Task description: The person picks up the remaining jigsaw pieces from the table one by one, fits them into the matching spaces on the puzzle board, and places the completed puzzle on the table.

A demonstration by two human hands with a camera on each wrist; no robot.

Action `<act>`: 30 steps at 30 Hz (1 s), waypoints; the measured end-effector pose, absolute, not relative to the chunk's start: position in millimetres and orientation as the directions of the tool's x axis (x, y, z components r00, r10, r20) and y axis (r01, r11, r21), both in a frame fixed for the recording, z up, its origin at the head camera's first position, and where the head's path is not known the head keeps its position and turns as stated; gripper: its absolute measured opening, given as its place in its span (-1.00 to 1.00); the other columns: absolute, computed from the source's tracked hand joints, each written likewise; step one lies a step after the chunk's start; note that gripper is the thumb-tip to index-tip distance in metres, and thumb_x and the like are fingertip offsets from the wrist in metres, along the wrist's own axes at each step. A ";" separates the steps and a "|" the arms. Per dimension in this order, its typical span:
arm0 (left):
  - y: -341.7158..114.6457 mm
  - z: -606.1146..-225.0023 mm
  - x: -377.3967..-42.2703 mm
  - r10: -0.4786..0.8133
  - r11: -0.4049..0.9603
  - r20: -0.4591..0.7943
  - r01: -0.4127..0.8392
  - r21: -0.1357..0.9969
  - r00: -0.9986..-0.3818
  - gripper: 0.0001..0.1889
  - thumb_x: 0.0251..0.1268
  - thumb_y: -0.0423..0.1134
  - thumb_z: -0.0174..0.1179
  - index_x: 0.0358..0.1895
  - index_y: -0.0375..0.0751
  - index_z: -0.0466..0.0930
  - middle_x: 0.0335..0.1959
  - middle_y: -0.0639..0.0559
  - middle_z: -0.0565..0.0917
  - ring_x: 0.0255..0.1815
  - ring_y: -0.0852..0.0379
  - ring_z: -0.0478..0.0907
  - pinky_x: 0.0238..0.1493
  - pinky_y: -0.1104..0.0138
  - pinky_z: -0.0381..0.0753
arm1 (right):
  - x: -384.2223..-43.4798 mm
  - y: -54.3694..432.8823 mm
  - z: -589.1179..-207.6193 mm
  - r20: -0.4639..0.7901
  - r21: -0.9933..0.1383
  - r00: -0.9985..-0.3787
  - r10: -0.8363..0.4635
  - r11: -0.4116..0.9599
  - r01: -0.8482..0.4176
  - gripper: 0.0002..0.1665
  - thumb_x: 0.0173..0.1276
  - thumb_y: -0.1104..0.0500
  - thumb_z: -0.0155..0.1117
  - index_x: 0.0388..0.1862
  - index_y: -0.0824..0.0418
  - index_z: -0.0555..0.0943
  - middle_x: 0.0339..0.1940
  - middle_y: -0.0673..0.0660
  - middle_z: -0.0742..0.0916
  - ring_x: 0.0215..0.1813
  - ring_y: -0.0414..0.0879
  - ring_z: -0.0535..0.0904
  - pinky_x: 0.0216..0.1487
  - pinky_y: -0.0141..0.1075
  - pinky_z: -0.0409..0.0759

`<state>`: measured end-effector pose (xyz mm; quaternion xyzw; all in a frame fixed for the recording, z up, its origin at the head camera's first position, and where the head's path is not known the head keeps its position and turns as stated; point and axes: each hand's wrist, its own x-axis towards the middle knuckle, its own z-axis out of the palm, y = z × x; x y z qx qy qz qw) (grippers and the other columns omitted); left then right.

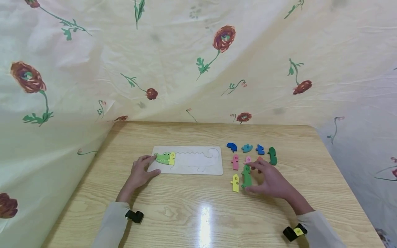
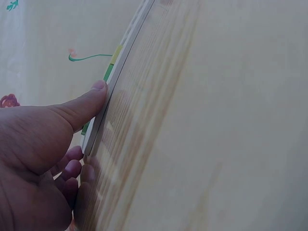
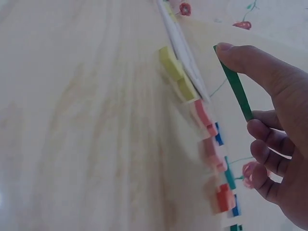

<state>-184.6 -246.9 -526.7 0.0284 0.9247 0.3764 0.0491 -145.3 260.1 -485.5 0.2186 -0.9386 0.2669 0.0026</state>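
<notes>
A pale puzzle board (image 1: pixel 192 168) lies on the table, with a green crocodile-head piece (image 1: pixel 162 158) and a yellow piece (image 1: pixel 172 158) side by side at its left end. My left hand (image 1: pixel 140 175) holds that end, thumb (image 2: pixel 96 91) along the near edge and fingertips by the snout. To the right of the board, my right hand (image 1: pixel 273 181) pinches a green puzzle piece (image 1: pixel 247 177) between thumb and fingertip. The right wrist view shows this green piece (image 3: pixel 234 84) raised off the table. A loose yellow piece (image 1: pixel 235 183) lies just left of it.
Beyond the right hand lie a pink piece (image 1: pixel 235 162), a lighter pink piece (image 1: pixel 248 159) and a red-orange piece (image 3: pixel 224 198). Farther back are a dark blue curved piece (image 1: pixel 231 147), a light blue piece (image 1: pixel 247 148), a blue piece (image 1: pixel 260 149) and a dark green piece (image 1: pixel 272 156). Flowered cloth (image 1: pixel 186 69) hangs behind.
</notes>
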 end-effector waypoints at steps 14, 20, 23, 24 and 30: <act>-246.8 -527.3 -184.6 0.081 0.720 -0.081 0.003 0.694 -0.993 -0.22 0.31 0.00 0.41 0.55 -0.08 0.32 0.52 -0.29 0.22 0.43 -0.33 0.09 0.37 -0.24 0.21 | -163.0 232.0 -468.1 0.118 -0.540 -0.904 -0.412 0.737 -0.406 0.04 -0.01 -0.26 0.68 0.37 0.21 0.55 0.10 0.17 0.61 0.01 0.07 0.54 -0.12 -0.14 0.60; -246.4 -527.5 -185.5 0.081 0.711 -0.076 0.004 0.703 -0.994 -0.21 0.30 -0.01 0.42 0.55 -0.07 0.33 0.52 -0.29 0.22 0.43 -0.32 0.09 0.37 -0.24 0.20 | -173.3 219.6 -465.6 0.157 -0.522 -0.883 -0.443 0.722 -0.455 0.04 0.00 -0.24 0.68 0.39 0.23 0.54 0.05 0.18 0.65 -0.02 0.07 0.55 -0.15 -0.17 0.56; -246.2 -527.3 -185.8 0.077 0.713 -0.080 -0.001 0.701 -0.994 -0.21 0.30 -0.01 0.42 0.55 -0.07 0.32 0.52 -0.30 0.21 0.43 -0.33 0.09 0.37 -0.24 0.20 | -177.9 213.2 -466.3 0.166 -0.522 -0.880 -0.445 0.717 -0.461 0.05 -0.02 -0.21 0.70 0.40 0.23 0.54 0.04 0.16 0.64 -0.05 0.07 0.53 -0.23 -0.22 0.53; -246.1 -527.3 -186.0 0.073 0.712 -0.083 -0.006 0.702 -0.994 -0.21 0.29 -0.01 0.42 0.55 -0.06 0.33 0.52 -0.29 0.21 0.43 -0.33 0.09 0.37 -0.24 0.20 | -179.1 210.8 -466.4 0.169 -0.523 -0.879 -0.447 0.715 -0.464 0.05 -0.02 -0.19 0.70 0.40 0.23 0.54 0.04 0.16 0.63 -0.04 0.07 0.53 -0.21 -0.22 0.53; -246.6 -526.2 -185.8 0.071 0.714 -0.093 -0.015 0.700 -0.993 -0.22 0.30 -0.02 0.42 0.55 -0.05 0.32 0.53 -0.27 0.21 0.44 -0.31 0.09 0.38 -0.23 0.20 | -188.5 198.3 -468.1 0.189 -0.548 -0.864 -0.466 0.680 -0.487 0.04 0.01 -0.16 0.70 0.41 0.27 0.52 0.00 0.20 0.62 -0.11 0.08 0.52 -0.24 -0.23 0.53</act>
